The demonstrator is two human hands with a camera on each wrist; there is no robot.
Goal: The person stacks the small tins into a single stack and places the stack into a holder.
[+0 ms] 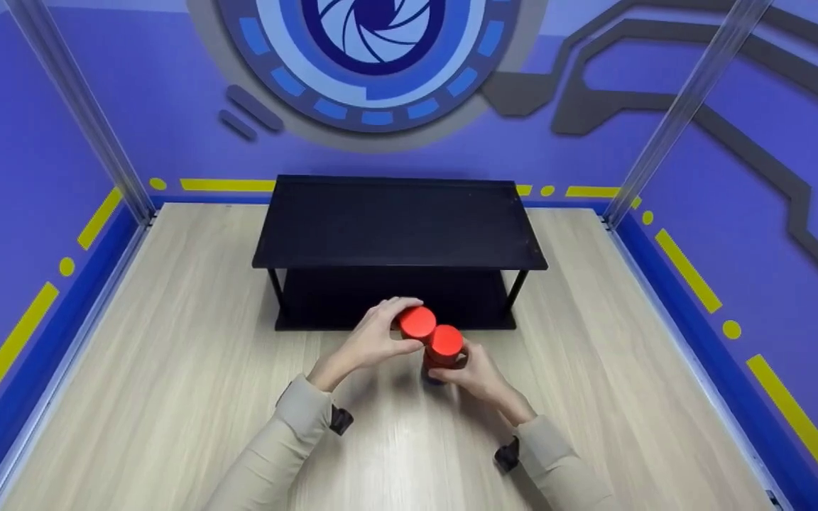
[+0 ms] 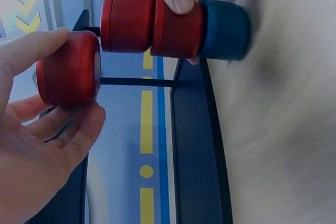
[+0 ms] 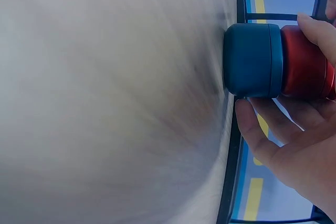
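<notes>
A stack of three small round tins stands in front of the shelf: a blue tin [image 2: 226, 30] lowest, a red tin [image 2: 178, 38] in the middle and another red tin [image 1: 446, 341] on top. My right hand [image 1: 483, 372] grips the stack around its middle red tin, thumb on one side and fingers on the other. My left hand [image 1: 373, 339] holds a separate red tin [image 1: 418, 323] upright between thumb and fingers. In the head view this tin is just left of the stack's top, overlapping its edge. The blue tin's base is right at the tabletop.
A black two-tier shelf [image 1: 398, 223] stands behind the hands on the pale wooden table [image 1: 189, 341]. Its lower board [image 1: 380, 291] lies close behind the left fingers. Blue-purple panels [image 1: 146, 85] with metal corner posts [image 1: 693, 99] enclose the table at the back and sides.
</notes>
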